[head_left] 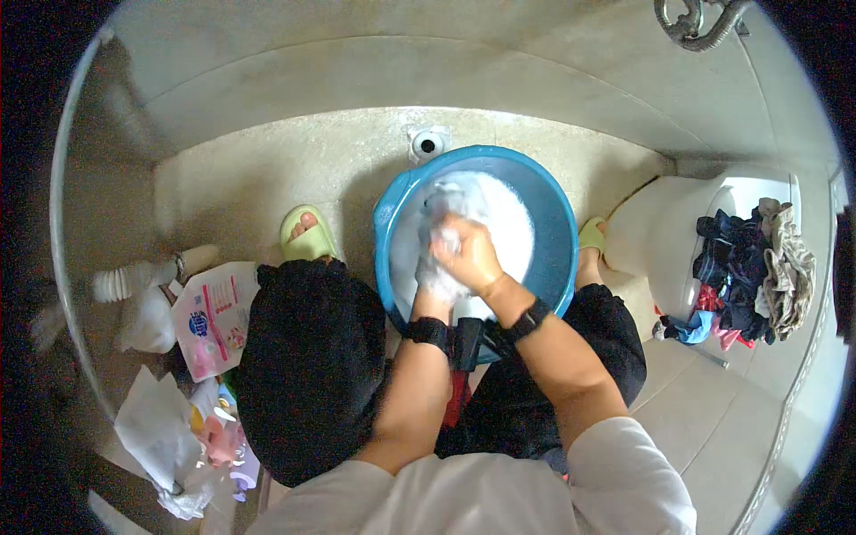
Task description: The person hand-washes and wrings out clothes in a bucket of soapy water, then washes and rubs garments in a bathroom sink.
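A blue round basin (564,245) stands between my feet, with white suds (508,214) inside. A wet, light grey cloth (456,198) is bunched up in the suds. My right hand (470,254) is closed on the cloth, over the middle of the basin. Just to its left, my left hand (437,267) is wrapped in foam and cloth, and its fingers are hidden. Both wrists wear black bands, close together above the basin's near rim.
A floor drain (428,144) lies beyond the basin. Dark and beige clothes (736,267) are piled on the right. A pink and white detergent bag (214,316), a ribbed hose (134,281) and crumpled packaging (169,428) lie on the left. A metal shower hose (704,31) hangs at the top right.
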Available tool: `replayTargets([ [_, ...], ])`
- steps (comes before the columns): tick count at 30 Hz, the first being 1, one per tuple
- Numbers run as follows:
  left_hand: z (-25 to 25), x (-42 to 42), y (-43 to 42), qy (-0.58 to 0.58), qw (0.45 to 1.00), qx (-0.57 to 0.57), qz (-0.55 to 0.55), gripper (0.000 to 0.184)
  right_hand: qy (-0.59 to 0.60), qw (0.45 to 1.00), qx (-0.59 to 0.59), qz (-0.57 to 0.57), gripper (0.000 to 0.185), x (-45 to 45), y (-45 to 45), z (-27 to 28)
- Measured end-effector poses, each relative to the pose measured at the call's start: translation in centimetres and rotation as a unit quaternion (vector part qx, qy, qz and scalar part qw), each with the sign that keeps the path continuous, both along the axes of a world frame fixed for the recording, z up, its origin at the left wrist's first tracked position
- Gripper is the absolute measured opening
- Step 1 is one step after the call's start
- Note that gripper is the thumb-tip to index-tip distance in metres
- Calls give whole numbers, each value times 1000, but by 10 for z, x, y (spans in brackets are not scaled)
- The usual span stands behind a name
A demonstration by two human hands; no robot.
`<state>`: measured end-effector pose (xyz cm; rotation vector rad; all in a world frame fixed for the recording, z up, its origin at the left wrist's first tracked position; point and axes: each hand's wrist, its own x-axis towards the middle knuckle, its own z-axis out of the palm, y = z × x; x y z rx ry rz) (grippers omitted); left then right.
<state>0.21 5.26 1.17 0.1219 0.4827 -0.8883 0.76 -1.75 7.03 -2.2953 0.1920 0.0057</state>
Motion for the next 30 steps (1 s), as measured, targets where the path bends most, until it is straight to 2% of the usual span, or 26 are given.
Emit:
replayTargets([
  [2,-10,-5,-9,10,996,85,-32,38,9,994,3,-106,22,8,-19,-20],
  [4,-22,-10,-16,32,982,161,-88,35,147,978,-13,-147,24,4,-68,-54],
  [6,-26,-10,-21,37,980,164,-102,33,139,979,-71,-130,18,-7,-83,-53],
  [7,-24,-8,-18,38,941,298,-156,40,174,960,-80,-203,19,-10,-89,-51],
  [8,-22,-6,-15,37,912,378,-154,47,205,936,-87,-271,19,-9,-95,-50],
  [9,-2,4,-8,38,875,456,-157,54,175,906,-109,-370,22,-21,-118,-92],
  [10,-15,3,-4,39,874,458,-156,54,170,896,-100,-398,23,-17,-110,-69],
  [11,-37,1,-1,-7,862,498,-101,55,102,926,-56,-358,23,-33,-110,-112],
  [12,-49,-3,0,-52,843,533,-47,55,136,954,-90,-252,23,-41,-95,-122],
  [13,-14,11,0,-3,861,506,-44,57,153,971,-117,-143,25,-48,-79,-132],
  [14,-7,12,-1,-3,861,507,-47,57,262,941,-211,40,30,-40,-43,-108],
  [16,-3,15,-5,-55,868,493,-23,66,249,932,-248,93,36,-57,-23,-146],
  [17,-4,18,0,-78,862,492,-95,72,317,924,-202,74,41,-56,-30,-162],
  [18,1,22,3,-78,862,493,-94,72,382,909,-157,56,46,-53,-44,-180],
  [20,11,28,7,6,881,440,-172,72,418,899,-123,39,56,1,-73,-133],
  [23,0,22,7,48,910,375,-170,72,163,971,-162,-69,27,-17,-131,-141],
  [24,0,19,3,65,920,347,-167,72,218,932,204,-203,18,-10,-120,-76],
  [25,-4,13,-3,68,907,370,-188,74,125,942,236,-201,11,-9,-117,-44],
  [26,-6,5,-6,68,908,367,-190,74,80,926,293,-226,12,-12,-119,-31],
  [28,-1,-2,-12,69,927,295,-220,77,27,949,207,-234,13,-12,-112,6],
  [30,1,-7,-17,63,930,283,-225,82,25,957,170,-233,13,-14,-95,31],
])
